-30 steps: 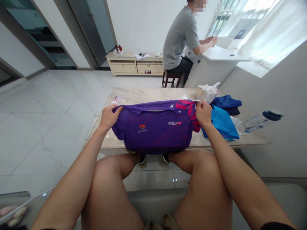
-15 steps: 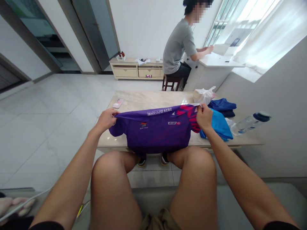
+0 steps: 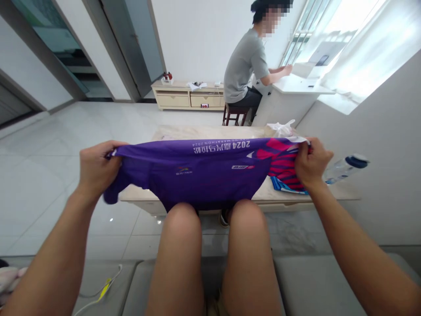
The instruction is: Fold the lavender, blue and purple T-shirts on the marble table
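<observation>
A purple T-shirt point(image 3: 204, 175) with printed lettering and a pink-patterned sleeve is stretched sideways in front of my knees. My left hand point(image 3: 98, 169) is closed on its plain purple end at the left. At the other end, my right hand point(image 3: 312, 162) grips the cloth beside the pink-and-navy patterned sleeve. The shirt's lower part hangs down behind my knees, and its far side is hidden. Behind my right hand, some blue folded cloth point(image 3: 279, 185) shows only in part on the low table.
The low marble-topped table point(image 3: 342, 191) carries a clear water bottle point(image 3: 345, 167) and a white plastic bag point(image 3: 281, 128) on the right. Beyond it, a person in a grey shirt point(image 3: 245, 66) sits on a stool by a white desk. A cable point(image 3: 105, 289) lies on the grey sofa.
My hands have moved apart and closer to me, pulling the shirt wider and flatter. My knees have come together. The shirt now covers most of the blue cloths and the pink item on the table.
</observation>
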{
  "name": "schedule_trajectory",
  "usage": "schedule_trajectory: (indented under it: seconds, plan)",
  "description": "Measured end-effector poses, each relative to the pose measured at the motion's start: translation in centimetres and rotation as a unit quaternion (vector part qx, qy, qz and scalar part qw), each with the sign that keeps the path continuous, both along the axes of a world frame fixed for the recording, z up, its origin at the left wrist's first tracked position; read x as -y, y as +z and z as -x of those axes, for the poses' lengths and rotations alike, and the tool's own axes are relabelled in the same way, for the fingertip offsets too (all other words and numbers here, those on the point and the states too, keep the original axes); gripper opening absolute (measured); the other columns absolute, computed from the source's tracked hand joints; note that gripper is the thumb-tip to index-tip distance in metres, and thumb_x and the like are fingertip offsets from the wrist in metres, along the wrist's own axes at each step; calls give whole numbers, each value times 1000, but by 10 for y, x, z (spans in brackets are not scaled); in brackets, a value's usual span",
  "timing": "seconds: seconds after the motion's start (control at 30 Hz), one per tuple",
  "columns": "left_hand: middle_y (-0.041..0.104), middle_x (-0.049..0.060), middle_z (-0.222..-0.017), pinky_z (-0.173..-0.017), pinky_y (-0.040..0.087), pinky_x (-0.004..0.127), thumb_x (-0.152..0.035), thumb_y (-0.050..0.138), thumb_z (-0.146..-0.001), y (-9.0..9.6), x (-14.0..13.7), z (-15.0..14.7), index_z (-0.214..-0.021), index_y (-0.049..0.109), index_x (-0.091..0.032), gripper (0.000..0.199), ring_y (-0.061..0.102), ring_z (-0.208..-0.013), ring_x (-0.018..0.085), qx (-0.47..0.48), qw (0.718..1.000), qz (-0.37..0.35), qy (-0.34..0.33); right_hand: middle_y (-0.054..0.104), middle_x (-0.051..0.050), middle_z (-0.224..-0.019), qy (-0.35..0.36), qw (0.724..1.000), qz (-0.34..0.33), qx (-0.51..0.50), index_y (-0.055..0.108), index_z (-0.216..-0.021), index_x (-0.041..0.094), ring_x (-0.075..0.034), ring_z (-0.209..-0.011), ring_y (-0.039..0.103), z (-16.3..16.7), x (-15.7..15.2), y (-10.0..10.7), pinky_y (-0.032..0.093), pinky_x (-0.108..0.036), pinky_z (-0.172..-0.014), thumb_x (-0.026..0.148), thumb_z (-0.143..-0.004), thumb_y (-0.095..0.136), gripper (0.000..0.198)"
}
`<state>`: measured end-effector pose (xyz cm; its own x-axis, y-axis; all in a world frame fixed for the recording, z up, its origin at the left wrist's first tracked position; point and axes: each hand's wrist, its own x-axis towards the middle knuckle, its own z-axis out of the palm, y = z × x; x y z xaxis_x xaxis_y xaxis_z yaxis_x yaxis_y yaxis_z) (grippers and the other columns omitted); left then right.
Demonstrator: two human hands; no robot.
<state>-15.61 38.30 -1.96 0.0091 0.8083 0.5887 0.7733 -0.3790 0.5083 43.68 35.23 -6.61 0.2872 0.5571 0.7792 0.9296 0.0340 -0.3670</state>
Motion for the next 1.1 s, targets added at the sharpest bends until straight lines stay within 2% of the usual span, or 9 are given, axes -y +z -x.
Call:
schedule_trajectory:
  seconds: [0.1,0.2,0.3,0.43,0.6,0.7,0.87,1.0,1.1]
  plan:
    - [79,4,-92,-87,55,36,-40,64,-82,-19,-13,8,-80,75,-25,18,70,-87,25,-65,984,146,-84,69,-9,-71,2,998,58,20,77,-99,24,-27,-64,61,-7,-8,-18,40,-39,-70,64,-112,38,57]
    - [75,5,-79,-74,51,34,-44,61,-83,-38,-29,13,-81,72,-24,23,63,-75,22,-53,973,219,-58,69,-9,-68,2,994,102,30,77,-101,22,-27,-64,61,-9,-19,-31,37,-37,-67,65,-111,42,56]
    - [68,3,-73,-67,46,32,-50,59,-87,-35,-33,12,-86,70,-23,30,57,-70,19,9,984,176,-21,70,-10,-71,-2,994,105,35,78,-104,21,-29,-67,64,-7,-25,-23,37,-37,-68,61,-112,44,52]
    - [57,1,-66,-64,42,33,-61,59,-87,-3,-17,-1,-77,60,-28,35,51,-66,18,93,993,72,31,75,-15,-81,-31,997,63,36,78,-109,18,-31,-76,67,-5,-14,15,39,-38,-72,54,-114,41,52]
    - [49,-2,-63,-64,35,34,-56,53,-93,7,22,-12,-74,55,-28,34,46,-61,17,54,990,-41,124,71,-13,-80,-17,999,30,8,73,-103,20,-27,-72,61,-1,12,30,41,-39,-73,56,-117,30,58]
    - [56,-1,-64,-65,39,33,-52,56,-93,-15,38,-7,-83,63,-26,28,51,-60,17,7,989,-42,141,63,-6,-69,12,998,65,-19,68,-90,22,-24,-65,55,0,22,9,41,-37,-68,63,-115,34,59]
    - [75,4,-79,-68,47,33,-45,54,-92,-60,41,12,-90,70,-27,24,68,-67,22,-31,984,-71,161,70,-9,-75,29,998,58,9,74,-102,22,-27,-67,63,-12,29,-41,45,-39,-69,65,-111,35,59]
    - [81,6,-91,-71,51,35,-47,48,-98,-87,-9,11,-97,73,-27,32,72,-72,24,-27,975,-76,209,74,-14,-81,-7,997,77,7,76,-104,20,-30,-70,66,-21,-15,-72,44,-40,-68,59,-113,29,62]
    - [81,10,-92,-77,53,36,-50,48,-104,-112,-71,-6,-111,77,-25,39,75,-83,29,-91,969,90,211,78,-17,-90,-41,975,218,14,79,-104,18,-31,-80,70,-12,-76,-92,45,-37,-72,54,-115,33,59]
